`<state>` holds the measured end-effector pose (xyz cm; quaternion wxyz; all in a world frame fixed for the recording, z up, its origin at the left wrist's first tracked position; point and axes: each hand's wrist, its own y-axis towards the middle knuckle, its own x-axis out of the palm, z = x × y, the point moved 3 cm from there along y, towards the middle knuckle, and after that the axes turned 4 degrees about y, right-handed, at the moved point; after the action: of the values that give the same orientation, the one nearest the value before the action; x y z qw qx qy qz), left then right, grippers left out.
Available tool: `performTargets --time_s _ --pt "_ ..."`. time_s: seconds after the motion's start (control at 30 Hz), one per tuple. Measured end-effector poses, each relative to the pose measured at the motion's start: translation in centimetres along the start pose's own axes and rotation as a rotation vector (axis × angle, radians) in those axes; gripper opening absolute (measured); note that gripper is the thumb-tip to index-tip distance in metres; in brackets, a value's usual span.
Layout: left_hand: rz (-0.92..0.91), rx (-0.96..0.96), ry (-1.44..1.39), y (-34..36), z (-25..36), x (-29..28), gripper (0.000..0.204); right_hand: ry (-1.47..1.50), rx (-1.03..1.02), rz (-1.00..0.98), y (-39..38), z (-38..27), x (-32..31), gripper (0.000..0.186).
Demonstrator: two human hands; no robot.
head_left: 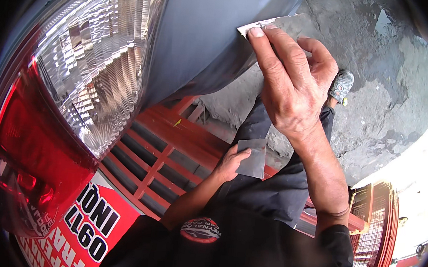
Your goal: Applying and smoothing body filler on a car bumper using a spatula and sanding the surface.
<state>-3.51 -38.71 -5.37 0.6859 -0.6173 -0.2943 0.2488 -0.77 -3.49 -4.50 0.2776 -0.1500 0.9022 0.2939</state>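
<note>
My right hand [294,82] is raised at the lower edge of a smooth grey car body panel [201,31]. Its fingers pinch a thin piece with a ragged white edge [256,27], which lies against the panel's rim. What kind of piece it is, I cannot make out, as the fingers cover most of it. Lower down, over my lap, my left hand [230,163] grips a small square grey translucent plate [253,158] with the thumb across its face. The plate is apart from the panel.
A car tail light [46,117], red and clear, fills the left side beside the panel. Below it is a red printed sign [114,216]. Red metal slats [157,164] stand beneath the panel, with rough concrete ground [375,105] beyond. A red mesh frame [373,234] is at right.
</note>
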Motion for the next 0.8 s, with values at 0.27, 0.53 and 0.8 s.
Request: performTargets --time_s 0.27,0.53,0.8 --pt "-0.024 0.001 -0.033 0.4 0.9 -0.5 0.035 0.078 0.106 -0.057 -0.5 -1.3 0.6 0.056" --pt "0.009 -0.023 -0.04 0.1 1.3 -0.1 0.036 -0.017 -0.03 0.066 0.5 -0.2 0.6 0.053" --pt "0.013 0.0 -0.017 -0.1 1.5 -0.1 0.035 0.127 0.107 -0.08 0.3 -0.9 -0.7 0.052"
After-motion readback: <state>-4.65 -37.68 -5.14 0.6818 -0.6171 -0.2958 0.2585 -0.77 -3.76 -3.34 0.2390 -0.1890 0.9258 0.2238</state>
